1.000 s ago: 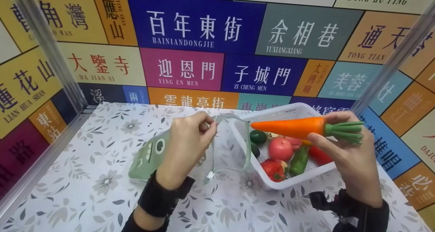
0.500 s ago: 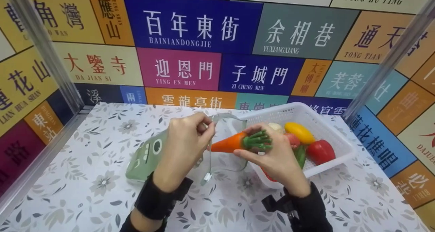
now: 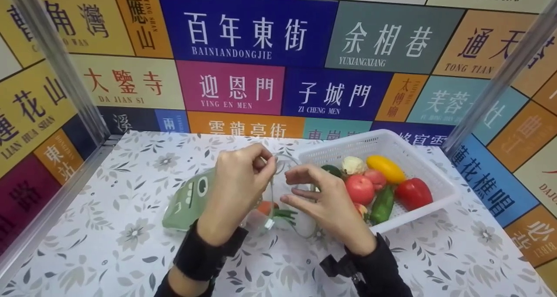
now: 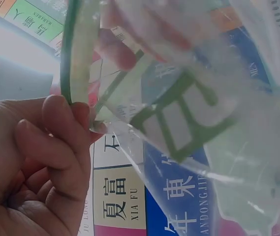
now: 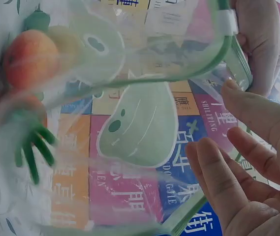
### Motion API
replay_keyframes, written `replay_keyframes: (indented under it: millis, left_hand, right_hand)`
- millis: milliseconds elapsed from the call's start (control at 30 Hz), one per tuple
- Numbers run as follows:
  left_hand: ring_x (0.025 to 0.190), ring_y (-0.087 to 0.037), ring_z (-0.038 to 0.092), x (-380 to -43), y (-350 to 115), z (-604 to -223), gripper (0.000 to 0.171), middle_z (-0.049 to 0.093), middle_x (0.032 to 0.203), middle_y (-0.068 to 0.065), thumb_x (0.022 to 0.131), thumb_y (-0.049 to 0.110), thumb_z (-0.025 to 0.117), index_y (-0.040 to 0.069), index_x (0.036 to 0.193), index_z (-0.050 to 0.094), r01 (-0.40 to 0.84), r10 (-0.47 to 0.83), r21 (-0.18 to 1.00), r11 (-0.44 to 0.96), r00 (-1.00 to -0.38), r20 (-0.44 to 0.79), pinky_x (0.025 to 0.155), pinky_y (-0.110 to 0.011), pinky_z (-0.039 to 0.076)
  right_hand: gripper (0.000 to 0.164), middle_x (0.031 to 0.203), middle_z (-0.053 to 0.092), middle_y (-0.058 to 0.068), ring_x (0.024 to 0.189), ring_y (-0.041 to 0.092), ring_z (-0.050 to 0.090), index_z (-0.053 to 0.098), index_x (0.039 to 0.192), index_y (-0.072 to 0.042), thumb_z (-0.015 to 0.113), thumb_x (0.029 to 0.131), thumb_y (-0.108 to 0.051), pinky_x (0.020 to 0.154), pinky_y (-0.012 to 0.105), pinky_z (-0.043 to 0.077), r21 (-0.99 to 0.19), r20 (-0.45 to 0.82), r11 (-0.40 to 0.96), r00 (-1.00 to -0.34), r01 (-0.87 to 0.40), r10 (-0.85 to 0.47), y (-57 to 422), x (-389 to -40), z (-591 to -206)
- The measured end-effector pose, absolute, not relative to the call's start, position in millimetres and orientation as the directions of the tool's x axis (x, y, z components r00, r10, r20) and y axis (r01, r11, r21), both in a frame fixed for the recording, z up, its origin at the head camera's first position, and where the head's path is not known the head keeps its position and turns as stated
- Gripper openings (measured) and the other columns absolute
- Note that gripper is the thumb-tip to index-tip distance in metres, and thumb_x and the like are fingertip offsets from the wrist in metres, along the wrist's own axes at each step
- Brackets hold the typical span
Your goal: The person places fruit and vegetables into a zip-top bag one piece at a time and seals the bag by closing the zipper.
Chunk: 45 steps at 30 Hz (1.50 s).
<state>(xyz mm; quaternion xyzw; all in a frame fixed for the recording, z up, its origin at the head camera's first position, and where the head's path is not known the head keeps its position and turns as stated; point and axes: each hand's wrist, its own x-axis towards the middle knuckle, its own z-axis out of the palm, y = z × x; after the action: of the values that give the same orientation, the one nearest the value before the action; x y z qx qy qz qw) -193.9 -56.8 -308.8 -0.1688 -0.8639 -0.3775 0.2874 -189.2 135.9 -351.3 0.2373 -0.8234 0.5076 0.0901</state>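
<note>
My left hand [image 3: 237, 186] pinches the rim of a clear zip bag [image 3: 187, 201] with green print, holding it up by one edge of its mouth. A white slider [image 3: 269, 224] hangs on the green zip strip. Inside the bag lies a carrot [image 3: 285, 215], its green stalks toward the mouth. The right wrist view shows a round orange-red fruit or vegetable [image 5: 31, 59] beside those stalks [image 5: 31, 142], behind the film. My right hand [image 3: 328, 201] is at the bag's mouth, fingers spread and holding nothing. Part of the carrot is hidden by my left hand.
A white plastic basket [image 3: 435, 205] stands right of the bag. In it lie a tomato [image 3: 359, 189], a green pepper [image 3: 383, 205], a red bell pepper [image 3: 414, 194], a yellow oblong item [image 3: 385, 169] and more produce. A patterned wall rises behind the table.
My right hand has carried the carrot left from over the basket into the bag and let it go. My left hand stays at the bag's rim.
</note>
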Motion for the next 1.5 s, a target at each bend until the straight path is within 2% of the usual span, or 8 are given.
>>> replay_keyframes:
  millis: [267,533,833,1000,1133,1233,1367,1500]
  left_hand:
    - [0.051,-0.006,0.054,-192,-59,-309,0.013,0.067,0.063,0.002,0.091,0.016,0.071,0.011,0.079,0.072,0.494,0.056,0.560,0.665,-0.781,0.622,0.049,-0.019,0.048]
    - [0.052,-0.006,0.056,-192,-59,-307,0.013,0.068,0.064,0.002,0.091,0.015,0.070,0.012,0.078,0.072,0.502,0.058,0.554,0.664,-0.773,0.631,0.051,-0.020,0.050]
    - [0.056,-0.006,0.061,-191,-58,-304,0.014,0.071,0.067,0.001,0.092,0.015,0.070,0.011,0.078,0.073,0.502,0.056,0.573,0.648,-0.781,0.622,0.055,-0.019,0.053]
    - [0.056,-0.006,0.061,-192,-58,-305,0.015,0.071,0.067,0.001,0.092,0.014,0.070,0.012,0.078,0.073,0.519,0.061,0.559,0.647,-0.765,0.641,0.055,-0.019,0.053]
    - [0.056,-0.007,0.060,-191,-58,-304,0.015,0.070,0.066,0.001,0.092,0.014,0.069,0.012,0.078,0.072,0.516,0.064,0.560,0.648,-0.770,0.635,0.056,-0.019,0.053]
    - [0.056,-0.007,0.060,-192,-58,-305,0.015,0.069,0.066,0.001,0.092,0.014,0.069,0.012,0.078,0.072,0.518,0.072,0.557,0.649,-0.771,0.633,0.056,-0.019,0.053]
    - [0.055,-0.006,0.060,-193,-57,-308,0.016,0.069,0.065,0.002,0.092,0.013,0.068,0.012,0.076,0.071,0.537,0.080,0.543,0.645,-0.754,0.652,0.056,-0.020,0.052]
    - [0.054,-0.006,0.058,-194,-57,-309,0.016,0.069,0.064,0.002,0.091,0.012,0.069,0.012,0.075,0.070,0.543,0.076,0.541,0.642,-0.748,0.660,0.054,-0.021,0.050]
  right_hand:
    - [0.032,0.110,0.071,0.000,0.105,0.012,0.070,0.068,0.113,-0.018,0.081,0.084,-0.027,0.084,0.026,0.060,-0.770,0.393,0.401,-0.864,-0.497,-0.315,144,-186,-346]
    - [0.028,0.105,0.073,-0.001,0.098,0.012,0.071,0.070,0.108,-0.016,0.081,0.084,-0.027,0.084,0.028,0.060,-0.785,0.400,0.408,-0.884,-0.467,-0.241,165,-185,-335]
    - [0.025,0.103,0.072,-0.003,0.098,0.011,0.069,0.069,0.108,-0.016,0.078,0.088,-0.028,0.087,0.021,0.058,-0.747,0.400,0.523,-0.906,-0.409,-0.138,208,-191,-316]
    - [0.035,0.110,0.072,0.000,0.102,0.010,0.067,0.066,0.115,-0.017,0.073,0.090,-0.040,0.084,0.015,0.055,-0.653,0.377,0.671,-0.919,-0.351,-0.114,239,-206,-304]
    - [0.054,0.121,0.068,0.008,0.111,0.023,0.066,0.061,0.123,-0.016,0.068,0.088,-0.056,0.094,0.036,0.058,-0.594,0.265,0.774,-0.962,-0.219,-0.069,269,-226,-299]
    - [0.069,0.130,0.063,0.016,0.119,0.036,0.062,0.055,0.130,-0.013,0.065,0.086,-0.066,0.099,0.056,0.053,-0.540,0.143,0.836,-0.989,-0.098,-0.023,294,-244,-300]
    - [0.072,0.131,0.059,0.027,0.116,0.044,0.058,0.051,0.133,-0.007,0.065,0.088,-0.062,0.095,0.059,0.053,-0.423,0.039,0.906,-0.999,-0.014,0.003,325,-267,-310]
    - [0.069,0.124,0.058,0.031,0.104,0.044,0.055,0.052,0.130,-0.001,0.070,0.089,-0.053,0.084,0.055,0.054,-0.321,-0.043,0.946,-0.999,0.031,0.018,351,-283,-322]
